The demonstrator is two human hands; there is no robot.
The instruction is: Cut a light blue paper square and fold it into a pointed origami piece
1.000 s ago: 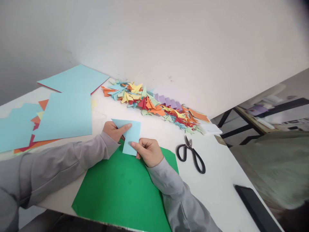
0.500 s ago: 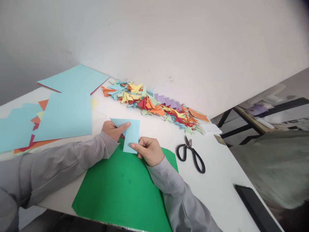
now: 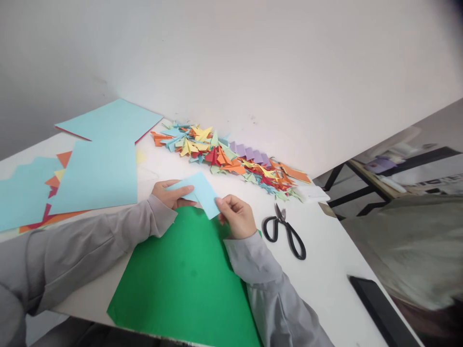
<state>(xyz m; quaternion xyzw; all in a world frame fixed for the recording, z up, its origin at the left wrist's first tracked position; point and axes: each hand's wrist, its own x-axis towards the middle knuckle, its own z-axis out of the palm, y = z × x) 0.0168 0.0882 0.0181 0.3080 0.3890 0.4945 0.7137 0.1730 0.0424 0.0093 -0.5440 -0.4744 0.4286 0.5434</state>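
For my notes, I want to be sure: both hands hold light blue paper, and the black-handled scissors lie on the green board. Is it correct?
Not quite: in the head view, the black-handled scissors lie on the white table, beside the green board. The left hand and right hand hold light blue paper.

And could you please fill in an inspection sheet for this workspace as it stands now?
Surface: white table, with a green mat by its near edge.
Work in hand: folded light-blue paper, its two parts at an angle.
Clutter: a heap of folded paper shapes towards the wall; large blue sheets at left; black-handled scissors right of the mat; a dark flat object near the right edge.
Hands: left hand and right hand both pinch the paper.
Cables: nothing seen.
Surroundings: black-framed shelf beyond the table at right; items on it blurred.
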